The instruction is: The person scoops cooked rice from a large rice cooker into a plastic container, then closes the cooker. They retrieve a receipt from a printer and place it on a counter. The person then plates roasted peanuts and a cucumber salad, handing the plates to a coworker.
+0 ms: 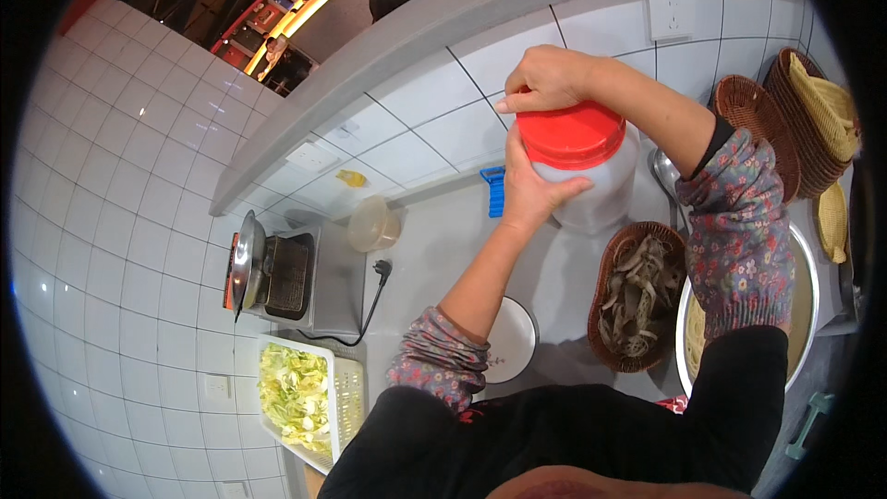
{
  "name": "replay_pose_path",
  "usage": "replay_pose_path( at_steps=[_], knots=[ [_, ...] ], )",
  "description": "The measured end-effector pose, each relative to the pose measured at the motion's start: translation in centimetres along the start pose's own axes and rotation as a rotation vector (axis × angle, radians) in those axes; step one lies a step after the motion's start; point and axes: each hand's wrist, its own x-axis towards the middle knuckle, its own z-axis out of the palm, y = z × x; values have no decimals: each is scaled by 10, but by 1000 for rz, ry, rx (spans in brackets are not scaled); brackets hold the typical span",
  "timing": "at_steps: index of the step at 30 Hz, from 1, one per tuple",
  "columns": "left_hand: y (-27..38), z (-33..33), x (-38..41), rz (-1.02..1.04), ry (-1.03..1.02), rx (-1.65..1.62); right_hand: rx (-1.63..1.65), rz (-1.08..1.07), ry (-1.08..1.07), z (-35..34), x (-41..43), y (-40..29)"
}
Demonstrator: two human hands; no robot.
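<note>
A whitish plastic jar with a red screw lid stands near the tiled wall. My left hand holds the jar at its shoulder, just under the lid, with the thumb across the front. My right hand lies on the lid's upper left edge, its fingers curled over the rim. The lid sits on the jar. Below the jar is a brown woven basket of raw shrimp. A white plate with a dark rim lies partly under my left forearm.
A metal bowl of noodles sits at right, below stacked baskets. At left are a fryer, a power plug, a plastic tub and a white basket of chopped lettuce. A blue plastic item lies by the wall. People are beyond the ledge.
</note>
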Motion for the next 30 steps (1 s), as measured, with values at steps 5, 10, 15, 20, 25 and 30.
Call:
replay_pose_path(
  at_steps=[5, 10, 15, 20, 25, 30],
  knots=[
    [-8, 1, 0, 63, -14, -30, 149, -81, -84, 19, 3, -5],
    [-1, -3, 1, 103, -11, -19, 443, -8, -108, 6, 0, -32],
    [-13, 0, 0, 126, 41, -7, 69, 424, 144, -22, -13, 0],
    [2, -9, -6, 106, 86, 30, -331, 776, -58, 0, -6, -21],
    [2, 5, -2, 177, 93, 12, 136, 683, 210, 13, 10, -14],
    [-54, 8, -1, 281, -74, 70, 266, 255, -175, 44, 70, -102]
  ],
)
